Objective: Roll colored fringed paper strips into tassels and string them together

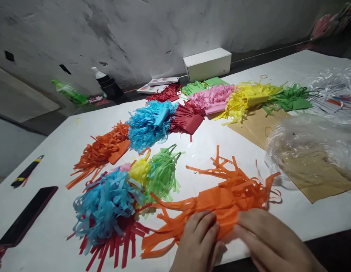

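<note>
Orange fringed tissue paper (217, 200) lies spread at the table's front edge, its cut strips reaching out to the left and right. My left hand (199, 240) has its curled fingers pressed together on the lower middle of the orange paper. At the paper's lower right edge, my right hand (268, 236) is closed and slightly blurred by motion. A pile with blue (107, 207), dark red (118, 241), yellow (139, 170) and light green (164, 172) fringed paper sits just left of the orange sheet.
Behind stand fringed bundles in orange (103, 149), blue (152, 122), red (189, 117), pink (213, 99) and yellow (246, 99). Clear plastic (314, 139) and brown paper (317, 177) lie right; a phone (28, 215) and cutter (28, 172) left. A white box (207, 64) is at the back.
</note>
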Motion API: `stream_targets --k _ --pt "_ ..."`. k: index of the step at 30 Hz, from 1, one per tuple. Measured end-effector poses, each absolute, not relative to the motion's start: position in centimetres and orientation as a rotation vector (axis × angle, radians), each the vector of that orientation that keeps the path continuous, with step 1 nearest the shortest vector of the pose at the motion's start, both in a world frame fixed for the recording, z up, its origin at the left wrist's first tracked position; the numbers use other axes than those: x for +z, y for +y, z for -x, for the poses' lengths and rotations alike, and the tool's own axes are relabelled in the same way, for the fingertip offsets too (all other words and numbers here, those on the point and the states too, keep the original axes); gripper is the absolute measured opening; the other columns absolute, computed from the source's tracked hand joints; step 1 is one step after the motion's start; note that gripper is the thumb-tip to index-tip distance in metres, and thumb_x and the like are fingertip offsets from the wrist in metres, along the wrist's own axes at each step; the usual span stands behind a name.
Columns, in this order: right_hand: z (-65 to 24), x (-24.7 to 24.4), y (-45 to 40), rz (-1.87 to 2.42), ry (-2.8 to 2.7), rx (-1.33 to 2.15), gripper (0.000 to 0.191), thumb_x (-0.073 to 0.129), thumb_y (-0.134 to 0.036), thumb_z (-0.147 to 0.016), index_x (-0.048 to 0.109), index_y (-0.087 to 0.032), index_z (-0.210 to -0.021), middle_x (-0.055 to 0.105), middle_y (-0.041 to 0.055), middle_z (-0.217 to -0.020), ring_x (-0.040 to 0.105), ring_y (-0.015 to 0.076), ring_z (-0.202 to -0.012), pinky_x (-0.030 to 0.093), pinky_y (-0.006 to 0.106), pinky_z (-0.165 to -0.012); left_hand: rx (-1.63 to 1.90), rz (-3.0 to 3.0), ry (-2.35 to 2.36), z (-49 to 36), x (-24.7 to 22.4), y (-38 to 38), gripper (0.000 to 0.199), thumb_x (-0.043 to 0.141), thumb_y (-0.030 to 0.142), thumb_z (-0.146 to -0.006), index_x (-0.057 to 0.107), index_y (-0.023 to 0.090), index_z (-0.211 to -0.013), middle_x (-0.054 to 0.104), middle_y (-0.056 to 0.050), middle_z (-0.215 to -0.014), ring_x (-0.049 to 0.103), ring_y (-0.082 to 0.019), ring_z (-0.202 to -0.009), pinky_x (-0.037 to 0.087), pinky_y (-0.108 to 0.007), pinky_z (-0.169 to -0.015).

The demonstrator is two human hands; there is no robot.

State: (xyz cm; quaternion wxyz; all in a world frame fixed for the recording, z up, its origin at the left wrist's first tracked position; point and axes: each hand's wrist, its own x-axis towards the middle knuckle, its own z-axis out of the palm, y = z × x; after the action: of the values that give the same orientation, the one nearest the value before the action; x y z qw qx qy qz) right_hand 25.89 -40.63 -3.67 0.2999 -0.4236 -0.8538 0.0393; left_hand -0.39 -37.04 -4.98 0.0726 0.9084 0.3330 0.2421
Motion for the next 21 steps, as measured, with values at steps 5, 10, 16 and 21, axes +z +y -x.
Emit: stream_targets --k 5,10,16,21 --pt "-22.2 -2.8 -36.8 1.034 -2.29 0.168 0.036 0.035 -0.007 -0.1 0.07 -0.014 -0.105 0.075 0.0091 -0.102 0.069 0.0204 -0.093 0.054 0.034 -0.09 0.711 -2.743 1.001 0.6 -5.2 -37.3 0.023 0.054 0.022 -0.099 0.066 0.012 -0.116 0.075 -0.016 -0.117 0.067 -0.029 -0.116 0.062 -0.043 -0.095" --pt "-24.2 -4.0 -37.5 1.138 -2.212 0.507 0.019 0.05 -0.009 -0.099 0.065 -0.019 -0.093 0.066 0.0032 -0.09 0.059 0.0183 -0.082 0.048 0.032 -0.075 0.695 -2.69 1.026 0.8 -5.4 -37.6 0.027 0.055 0.017 -0.096 0.064 0.012 -0.121 0.074 -0.016 -0.121 0.066 -0.029 -0.12 0.059 -0.046 -0.1" --pt "-24.3 -3.6 -38.3 1.264 -2.174 0.788 0.013 0.053 -0.018 -0.102 0.064 -0.023 -0.099 0.063 0.0018 -0.098 0.056 0.0193 -0.09 0.045 0.033 -0.08 0.691 -2.578 1.048 0.6 -4.6 -37.3 0.028 0.053 0.012 -0.096 0.061 0.017 -0.123 0.076 -0.011 -0.113 0.068 -0.026 -0.118 0.058 -0.043 -0.101" --pt "-24.4 -3.1 -37.9 1.279 -2.202 0.813 0.022 0.045 -0.015 -0.103 0.064 -0.025 -0.097 0.063 0.0009 -0.094 0.056 0.0188 -0.087 0.045 0.034 -0.08 0.695 -2.51 1.074 0.7 -4.0 -37.4 0.026 0.048 0.009 -0.096 0.061 0.018 -0.116 0.077 -0.01 -0.11 0.07 -0.025 -0.116 0.06 -0.042 -0.099"
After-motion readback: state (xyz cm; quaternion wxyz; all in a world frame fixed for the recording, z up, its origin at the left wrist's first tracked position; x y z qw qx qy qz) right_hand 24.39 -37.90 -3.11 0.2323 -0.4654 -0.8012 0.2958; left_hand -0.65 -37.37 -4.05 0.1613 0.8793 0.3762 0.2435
